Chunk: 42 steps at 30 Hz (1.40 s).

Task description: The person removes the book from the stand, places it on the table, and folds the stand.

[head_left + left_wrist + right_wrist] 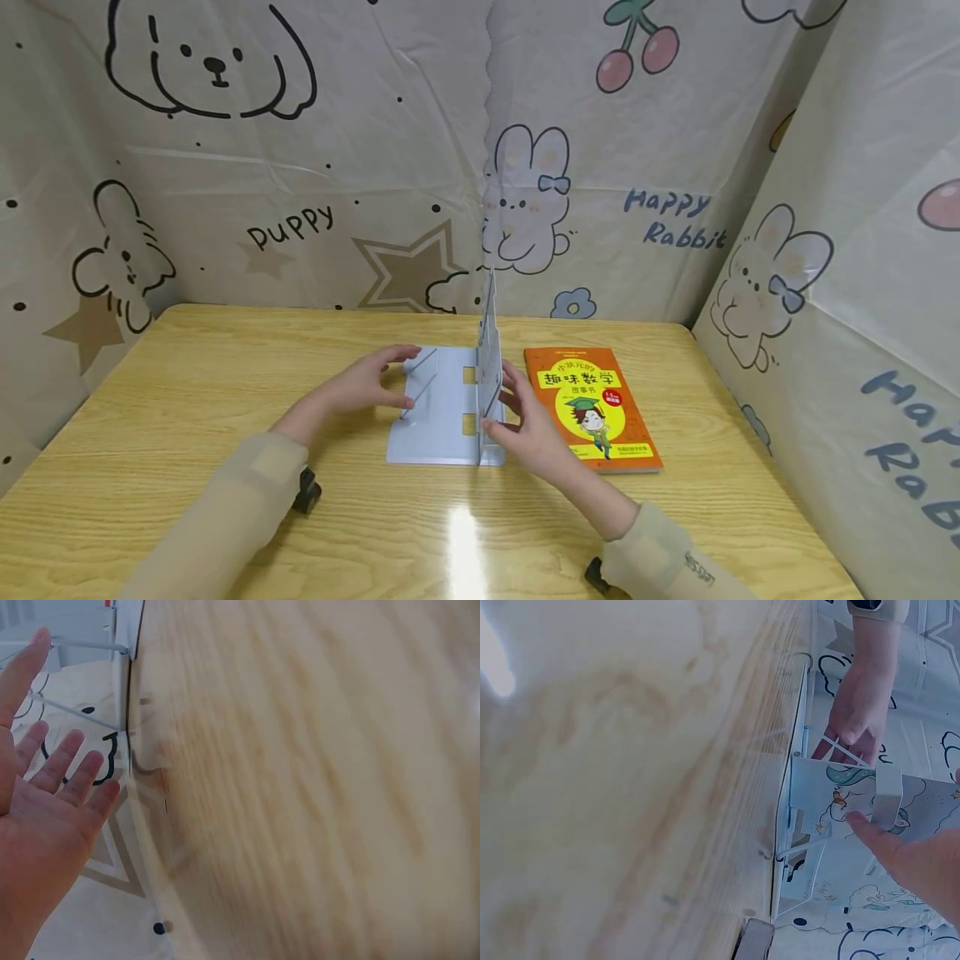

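Observation:
A pale metal bookend (442, 429) stands mid-table, with a flat slotted base and a tall upright plate (490, 350) seen nearly edge-on. In the right wrist view that plate (855, 787) bears printed cartoon drawings and a small white block-like ledge (889, 799). My right hand (528, 425) holds the plate low on its right side, thumb at its near edge. Around the base's left end, my left hand (360, 383) has thumb and fingers spread. Thin wire supports (82, 709) rise there; the left thumb tip overlaps one, while the other fingers are relaxed.
An orange children's book (592, 408) lies flat to the right of the bookend, cover up, partly behind my right hand. The wood-grain table (225, 358) ends at a patterned cloth (337, 167) hanging at the back and both sides. Light glares off the table's front.

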{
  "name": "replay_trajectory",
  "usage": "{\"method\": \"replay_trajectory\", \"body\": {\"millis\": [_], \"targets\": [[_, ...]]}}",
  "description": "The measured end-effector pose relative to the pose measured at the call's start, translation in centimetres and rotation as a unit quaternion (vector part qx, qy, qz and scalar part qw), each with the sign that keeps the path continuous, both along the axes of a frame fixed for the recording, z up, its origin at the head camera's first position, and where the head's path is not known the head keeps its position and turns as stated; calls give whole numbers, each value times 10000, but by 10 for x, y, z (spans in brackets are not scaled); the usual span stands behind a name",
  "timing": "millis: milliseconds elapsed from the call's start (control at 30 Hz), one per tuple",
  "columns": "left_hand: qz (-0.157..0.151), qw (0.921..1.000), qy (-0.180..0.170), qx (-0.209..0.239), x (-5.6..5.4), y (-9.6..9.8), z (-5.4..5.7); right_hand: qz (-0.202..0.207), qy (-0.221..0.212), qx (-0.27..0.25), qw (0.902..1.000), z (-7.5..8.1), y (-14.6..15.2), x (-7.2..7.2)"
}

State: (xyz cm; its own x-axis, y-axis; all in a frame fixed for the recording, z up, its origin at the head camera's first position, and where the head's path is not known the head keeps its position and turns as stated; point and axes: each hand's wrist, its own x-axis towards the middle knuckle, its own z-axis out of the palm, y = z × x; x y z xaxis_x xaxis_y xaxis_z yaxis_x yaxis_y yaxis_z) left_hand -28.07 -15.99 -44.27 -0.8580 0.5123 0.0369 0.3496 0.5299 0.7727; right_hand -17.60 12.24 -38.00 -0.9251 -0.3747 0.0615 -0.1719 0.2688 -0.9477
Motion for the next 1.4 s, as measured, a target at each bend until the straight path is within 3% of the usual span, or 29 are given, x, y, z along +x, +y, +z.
{"method": "replay_trajectory", "body": {"millis": [233,467,1033,1400], "targets": [[-187,9997,-67,-172,-3,8,-3,37,8,-7,10000,-1,1,-1],[-356,9988,139,-314,-5,15,-2,83,30,-5,10000,-2,1,-1],[-472,9949,475,-751,-5,23,-1,79,30,64,9999,-3,1,-1],[-465,9933,491,-932,-8,28,-5,51,30,105,9999,-2,0,-1]]}}
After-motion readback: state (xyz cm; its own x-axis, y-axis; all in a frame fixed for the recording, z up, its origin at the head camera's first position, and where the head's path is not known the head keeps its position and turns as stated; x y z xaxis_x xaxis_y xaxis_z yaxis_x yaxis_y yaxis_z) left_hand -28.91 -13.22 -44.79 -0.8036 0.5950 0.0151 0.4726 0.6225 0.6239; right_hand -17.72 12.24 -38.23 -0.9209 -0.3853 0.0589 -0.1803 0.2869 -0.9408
